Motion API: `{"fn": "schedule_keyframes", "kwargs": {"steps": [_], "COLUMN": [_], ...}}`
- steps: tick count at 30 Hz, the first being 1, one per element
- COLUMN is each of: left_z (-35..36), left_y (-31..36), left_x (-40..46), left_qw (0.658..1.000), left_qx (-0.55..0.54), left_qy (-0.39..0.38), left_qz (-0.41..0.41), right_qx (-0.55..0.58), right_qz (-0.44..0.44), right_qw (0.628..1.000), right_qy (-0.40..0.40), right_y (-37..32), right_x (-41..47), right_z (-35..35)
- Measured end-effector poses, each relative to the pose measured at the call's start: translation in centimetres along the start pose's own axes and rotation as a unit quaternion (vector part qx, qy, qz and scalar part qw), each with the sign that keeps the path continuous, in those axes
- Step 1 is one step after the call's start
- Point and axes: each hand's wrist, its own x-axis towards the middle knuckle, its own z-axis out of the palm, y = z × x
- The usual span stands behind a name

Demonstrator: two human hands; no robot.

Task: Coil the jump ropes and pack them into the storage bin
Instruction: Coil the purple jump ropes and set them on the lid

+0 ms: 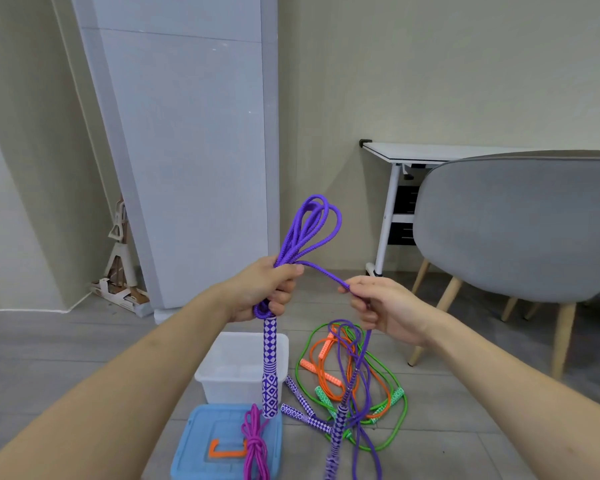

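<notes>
White bin (243, 368) mouth open from above, nothing inside. Purple handle (270, 368) hangs across bin's right side. Blue lid (219, 445) with magenta coil (255, 445) lies just in front of bin. Tangled ropes (354, 386) cover floor right of bin. Grey chair (520, 230) further right of bin. Floor left of bin bare.

Left hand (269, 289) grips the purple rope (309, 230), loops standing above the fist, one patterned handle (270, 368) hanging below. Right hand (378, 306) pinches the free strand just beside it. Under both hands: white bin (222, 379), blue lid (201, 441), tangled ropes (378, 386).
</notes>
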Motion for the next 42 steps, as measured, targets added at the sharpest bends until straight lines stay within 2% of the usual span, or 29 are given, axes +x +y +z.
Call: {"fn": "schedule_keyframes", "kwargs": {"steps": [3, 5, 8, 10, 13, 16, 18, 20, 23, 25, 26, 29, 32, 37, 40, 42], "left_z": [0.3, 0.2, 0.4, 1.2, 2.4, 2.9, 2.7, 2.2, 1.3, 1.0, 1.0, 1.1, 1.8, 2.7, 3.0, 3.4], "left_y": [0.7, 1.3, 1.5, 0.5, -2.1, -4.7, -5.9, -6.9, -7.0, -6.1, -5.4, -3.3, -1.4, -0.2, -0.6, -1.1], "left_x": [-0.5, -1.0, -1.6, -1.6, -1.1, -0.3, 0.2, 1.1, 2.4, 2.8, 2.8, 1.9, 0.8, -0.6, -0.9, -0.7], "left_qw": [0.999, 0.992, 0.948, 0.914, 0.867, 0.840, 0.848, 0.887, 0.959, 0.982, 0.989, 0.995, 0.995, 0.989, 0.969, 0.943], "left_qx": [-0.018, -0.023, 0.036, 0.135, 0.289, 0.421, 0.457, 0.421, 0.261, 0.139, 0.078, -0.069, -0.085, -0.016, 0.074, 0.176], "left_qy": [-0.038, -0.120, -0.284, -0.330, -0.311, -0.226, -0.155, -0.077, 0.059, 0.107, 0.107, 0.041, -0.040, -0.143, -0.207, -0.231], "left_qz": [-0.005, -0.036, -0.138, -0.192, -0.261, -0.258, -0.221, -0.173, -0.097, -0.069, -0.066, -0.057, -0.025, -0.040, -0.109, -0.164], "right_qx": [-0.036, -0.089, -0.160, -0.178, -0.225, -0.245, -0.237, -0.215, -0.189, -0.194, -0.198, -0.187, -0.166, -0.182, -0.224, -0.236], "right_qz": [0.019, 0.045, 0.066, 0.055, 0.055, 0.063, 0.042, 0.008, -0.031, -0.040, -0.041, -0.026, -0.010, 0.010, -0.015, -0.043], "right_qw": [0.998, 0.992, 0.980, 0.980, 0.972, 0.967, 0.971, 0.977, 0.981, 0.979, 0.978, 0.981, 0.984, 0.980, 0.972, 0.969], "right_qy": [-0.036, -0.076, -0.095, -0.067, -0.030, -0.007, -0.006, -0.009, -0.030, -0.046, -0.050, -0.054, -0.069, -0.076, -0.065, -0.059], "right_y": [0.3, 0.9, 1.4, 1.4, 0.9, 0.5, 0.1, -0.4, -0.9, -1.1, -0.9, -0.4, -0.1, -0.3, 0.3, 0.6], "right_x": [0.2, 0.3, 0.0, -0.1, 0.6, 1.2, 1.4, 1.3, 0.8, 0.4, 0.3, 0.3, 0.3, 0.2, 0.0, -0.2], "right_z": [-0.2, -0.3, -0.6, -1.0, -0.9, 0.2, 1.3, 2.9, 4.3, 4.1, 3.8, 2.4, 0.7, -0.8, -1.8, -2.2]}}
